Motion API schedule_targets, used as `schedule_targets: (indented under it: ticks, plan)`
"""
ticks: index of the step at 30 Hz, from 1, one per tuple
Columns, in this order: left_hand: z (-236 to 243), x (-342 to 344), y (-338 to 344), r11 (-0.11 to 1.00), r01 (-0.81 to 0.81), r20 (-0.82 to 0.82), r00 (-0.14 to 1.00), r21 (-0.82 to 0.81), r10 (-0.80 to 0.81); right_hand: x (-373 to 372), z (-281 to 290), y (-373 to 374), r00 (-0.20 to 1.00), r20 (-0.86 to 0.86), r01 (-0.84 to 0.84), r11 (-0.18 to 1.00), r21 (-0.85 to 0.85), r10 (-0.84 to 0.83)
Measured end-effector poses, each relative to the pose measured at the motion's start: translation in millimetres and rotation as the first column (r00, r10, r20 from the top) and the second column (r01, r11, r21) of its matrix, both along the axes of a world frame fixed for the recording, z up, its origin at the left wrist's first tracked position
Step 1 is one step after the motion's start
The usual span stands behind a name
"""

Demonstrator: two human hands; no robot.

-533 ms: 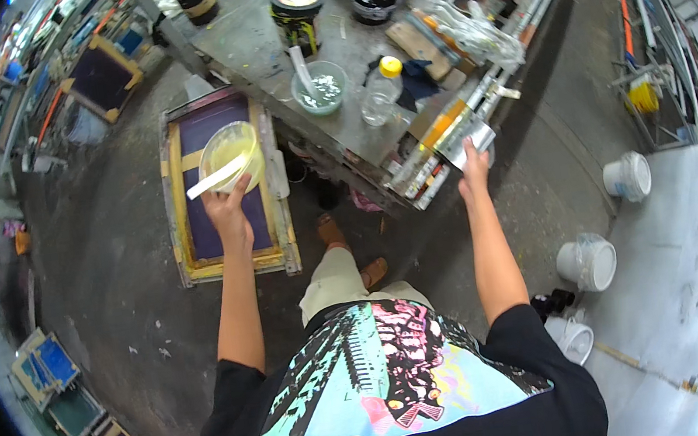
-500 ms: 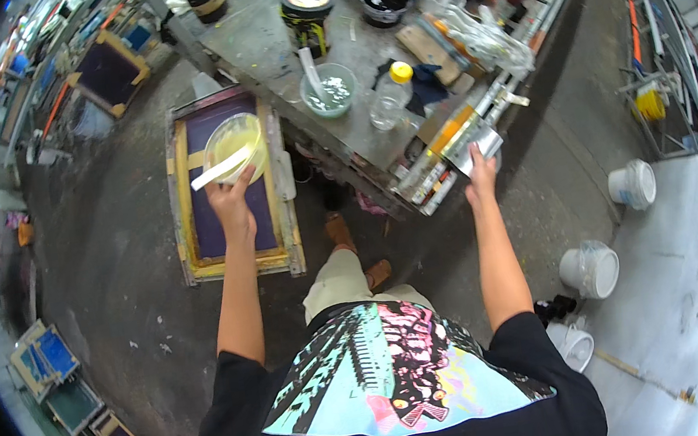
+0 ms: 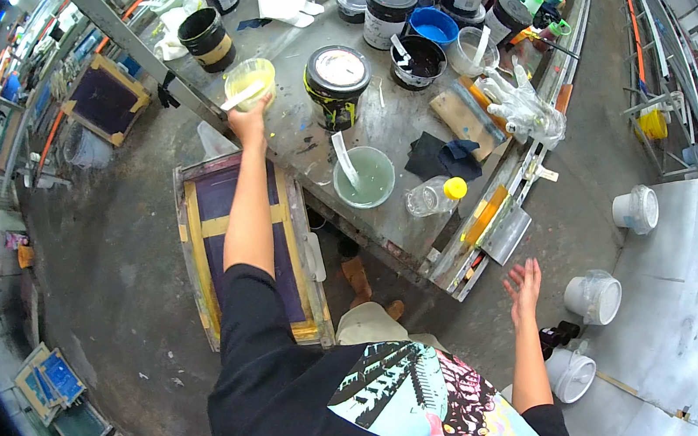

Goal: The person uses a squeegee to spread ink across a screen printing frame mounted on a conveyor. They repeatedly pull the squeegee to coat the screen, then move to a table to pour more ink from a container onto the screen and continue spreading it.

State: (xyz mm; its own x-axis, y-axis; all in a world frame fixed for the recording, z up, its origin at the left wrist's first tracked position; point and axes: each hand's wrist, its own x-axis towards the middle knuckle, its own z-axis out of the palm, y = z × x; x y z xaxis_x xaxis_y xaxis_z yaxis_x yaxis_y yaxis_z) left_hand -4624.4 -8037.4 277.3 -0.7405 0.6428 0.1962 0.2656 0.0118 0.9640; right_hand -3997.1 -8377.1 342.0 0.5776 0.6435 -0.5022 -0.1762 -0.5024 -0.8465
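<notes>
My left hand (image 3: 249, 127) is stretched out over the far left corner of the table, gripping a clear plastic bowl (image 3: 235, 78) of pale yellow paste. A white spatula (image 3: 248, 95) leans across that bowl. My right hand (image 3: 524, 290) is empty, fingers spread, just off the near right table edge. Closest to it is a flat silver metal piece (image 3: 507, 236) lying on the edge rail beside an orange-yellow squeegee (image 3: 486, 216). Between my hands stand a bowl of greenish liquid (image 3: 375, 181) with a white stirrer, and a clear bottle (image 3: 428, 199) with a yellow cap, lying tilted.
A lidded black tub (image 3: 338, 87) and several ink pots crowd the metal table (image 3: 305, 149). A wood-framed screen (image 3: 248, 222) leans against its left side. Plastic gloves (image 3: 527, 106) lie at the right edge. White buckets (image 3: 593, 299) stand on the right.
My left hand has carried the yellow bowl forward to the table's far left corner. My right hand has let go of the silver metal piece and drawn back toward me.
</notes>
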Motion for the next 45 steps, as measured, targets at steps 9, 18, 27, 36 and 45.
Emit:
schedule_targets:
  ticks: [9,18,27,36,45]
  plan:
    - [23.8,30.3,-121.1,0.948,0.081,0.847,0.431,0.307,-0.311,114.6,-143.7,-208.3,0.989,-0.020,-0.132,0.836,-0.533,0.143]
    - [130.5,54.6,-403.4,0.721,-0.225,0.743,0.023,0.655,-0.669,124.2,-259.3,-207.0,0.284,-0.183,-0.862,0.167,-0.479,0.941]
    - [194.5,3.5,-590.6,0.560,-0.271,0.622,0.337,0.783,-0.707,-158.6,-230.5,-119.3,-0.415,-0.202,-0.854,-0.456,-0.251,0.887]
    - [177.1,-113.9,-753.7,0.732,-0.274,-0.653,0.698,-0.624,-0.295,-511.1,-99.7,-241.2,-0.588,-0.222,-0.809,-0.572,0.134,0.778]
    - [146.4,-287.1,-916.0,0.697,-0.022,-0.264,0.934,-0.717,-0.242,-748.7,-146.9,-312.3,-0.667,0.295,-0.735,-0.669,-0.113,0.684]
